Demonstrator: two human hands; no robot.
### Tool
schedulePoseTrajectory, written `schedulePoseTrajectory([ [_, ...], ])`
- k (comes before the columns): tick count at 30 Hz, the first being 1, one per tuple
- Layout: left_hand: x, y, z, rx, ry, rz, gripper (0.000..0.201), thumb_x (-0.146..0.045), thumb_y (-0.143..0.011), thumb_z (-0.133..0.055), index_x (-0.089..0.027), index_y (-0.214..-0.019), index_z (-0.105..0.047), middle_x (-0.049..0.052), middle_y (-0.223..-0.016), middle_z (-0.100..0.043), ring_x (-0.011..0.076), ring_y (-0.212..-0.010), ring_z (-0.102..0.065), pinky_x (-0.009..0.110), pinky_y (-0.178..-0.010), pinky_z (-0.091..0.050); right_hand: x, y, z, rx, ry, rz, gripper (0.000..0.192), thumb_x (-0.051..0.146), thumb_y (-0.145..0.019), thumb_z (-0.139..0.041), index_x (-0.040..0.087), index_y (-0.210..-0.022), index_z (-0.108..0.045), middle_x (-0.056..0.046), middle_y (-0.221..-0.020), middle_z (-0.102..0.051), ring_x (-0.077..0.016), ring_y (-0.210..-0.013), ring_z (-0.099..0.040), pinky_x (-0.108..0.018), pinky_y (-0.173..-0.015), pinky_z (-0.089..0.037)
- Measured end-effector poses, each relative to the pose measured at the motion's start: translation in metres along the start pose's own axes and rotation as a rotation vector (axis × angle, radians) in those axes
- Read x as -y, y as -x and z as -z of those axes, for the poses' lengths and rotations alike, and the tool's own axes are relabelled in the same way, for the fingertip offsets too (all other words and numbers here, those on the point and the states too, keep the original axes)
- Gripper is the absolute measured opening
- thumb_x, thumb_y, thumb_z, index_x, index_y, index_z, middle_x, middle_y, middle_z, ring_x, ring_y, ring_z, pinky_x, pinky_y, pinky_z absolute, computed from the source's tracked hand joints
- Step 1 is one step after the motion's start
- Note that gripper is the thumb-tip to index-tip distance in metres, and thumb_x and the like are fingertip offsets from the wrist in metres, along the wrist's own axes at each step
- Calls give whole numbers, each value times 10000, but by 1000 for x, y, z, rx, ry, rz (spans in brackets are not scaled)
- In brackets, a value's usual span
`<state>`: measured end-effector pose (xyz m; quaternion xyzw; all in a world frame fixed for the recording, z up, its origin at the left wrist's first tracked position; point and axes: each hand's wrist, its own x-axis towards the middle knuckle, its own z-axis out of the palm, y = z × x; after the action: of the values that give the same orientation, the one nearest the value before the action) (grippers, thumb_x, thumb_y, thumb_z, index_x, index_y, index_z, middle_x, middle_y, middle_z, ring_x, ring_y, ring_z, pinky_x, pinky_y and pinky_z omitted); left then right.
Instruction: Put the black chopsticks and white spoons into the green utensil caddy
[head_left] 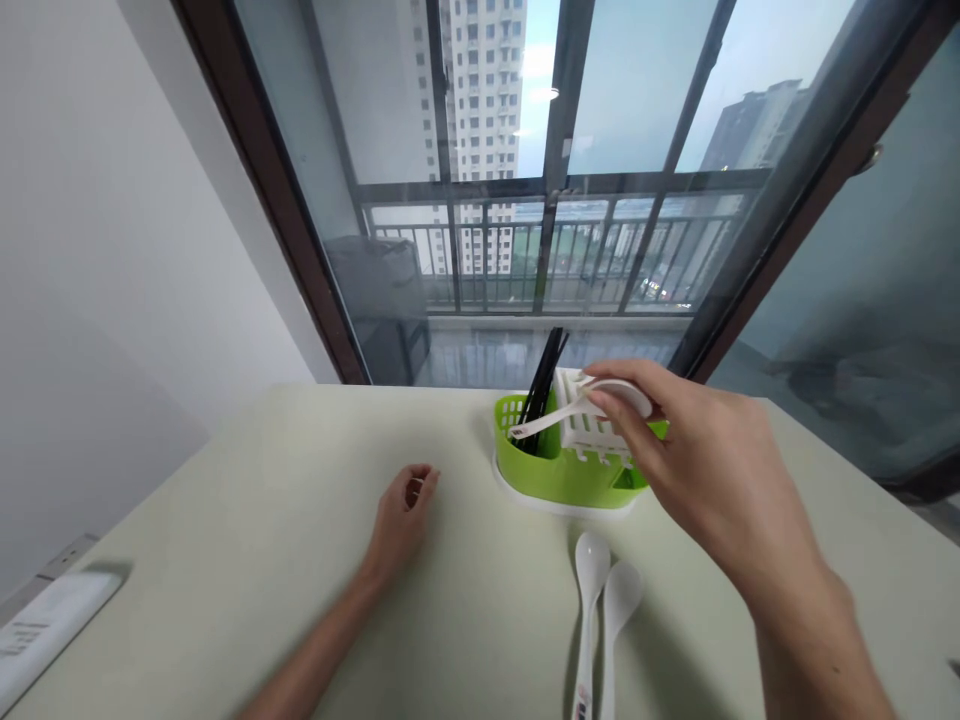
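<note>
My right hand [697, 465] grips a white spoon [559, 415] by its bowl end, holding it level over a green cutlery holder [551, 470]. The spoon's handle points left, across the holder's top. Black chopsticks [541, 385] stand in the holder's left section, and a white slotted insert [592, 425] sits in its right section, partly hidden by my fingers. Two more white spoons [600, 610] lie side by side on the table in front of the holder. My left hand [405, 510] rests on the table to the holder's left, fingers loosely curled, holding nothing.
The pale green table [262, 560] runs up to a large dark-framed window [525, 180] with a balcony railing and tall buildings beyond. A white remote-like device [45, 625] lies at the table's left edge. A white wall stands on the left.
</note>
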<state>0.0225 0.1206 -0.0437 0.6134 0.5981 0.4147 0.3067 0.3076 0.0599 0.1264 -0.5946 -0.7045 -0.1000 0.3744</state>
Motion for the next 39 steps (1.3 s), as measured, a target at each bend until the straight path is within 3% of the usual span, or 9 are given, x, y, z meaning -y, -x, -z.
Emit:
schedulePoseTrajectory([
  [4, -2, 6, -4, 61, -77, -36, 399, -569, -945, -524, -192, -977, -648, 12, -766, -642, 174, -676, -584, 283, -625, -445, 0, 1, -11, 24, 51, 13, 139, 320, -994, -583, 260, -1058, -691, 4, -842, -766, -197, -627, -660, -302, -588, -385],
  [9, -5, 12, -6, 85, -103, -47, 361, -531, -968, -504, -200, -954, -649, 20, -801, -664, 172, -695, -596, 292, -653, -458, 6, 4, -26, 119, 29, 86, 193, 224, -990, -569, 275, -1091, -726, -18, -959, -772, -223, -804, -712, -295, -629, -397],
  [18, -11, 18, -8, 120, -128, -58, 312, -476, -974, -510, -201, -907, -641, -2, -755, -630, 143, -643, -536, 275, -630, -431, 16, 7, -40, 234, 56, 202, 214, 188, -963, -602, 278, -1095, -745, -29, -911, -759, -212, -783, -683, -290, -584, -387],
  [21, -13, 19, -8, 125, -125, -61, 304, -470, -974, -508, -202, -908, -637, -8, -738, -611, 139, -630, -517, 272, -622, -422, 12, 7, -45, 281, 37, 231, 210, 182, -971, -580, 273, -1066, -744, -42, -962, -767, -234, -870, -694, -315, -654, -464],
  [24, -14, 19, -8, 136, -131, -69, 294, -458, -974, -509, -202, -906, -637, -4, -748, -616, 140, -636, -520, 274, -626, -420, 5, 7, -50, 300, 33, 277, 226, 155, -971, -561, 279, -1027, -741, -22, -926, -780, -243, -868, -713, -420, -858, -524],
  [28, -16, 20, -10, 156, -148, -81, 273, -431, -971, -513, -201, -898, -640, 1, -754, -624, 141, -644, -529, 275, -627, -417, -4, 5, -55, 288, 24, 354, 266, 126, -971, -544, 296, -954, -748, 13, -944, -798, -230, -821, -745, -572, -1172, -347],
  [33, -17, 21, -10, 169, -169, -109, 252, -403, -967, -517, -201, -873, -637, -1, -748, -625, 136, -640, -530, 271, -622, -410, -6, 3, -56, 317, 35, 361, 288, 117, -967, -542, 298, -970, -766, 21, -948, -801, -232, -908, -755, -593, -1249, -216],
  [39, -15, 20, -12, 166, -183, -135, 246, -395, -971, -517, -205, -874, -639, -11, -727, -613, 130, -624, -522, 270, -617, -407, -2, 10, -55, 351, 70, 368, 194, 191, -964, -588, 259, -931, -767, -5, -1007, -804, -270, -1225, -662, -594, -1264, -156],
])
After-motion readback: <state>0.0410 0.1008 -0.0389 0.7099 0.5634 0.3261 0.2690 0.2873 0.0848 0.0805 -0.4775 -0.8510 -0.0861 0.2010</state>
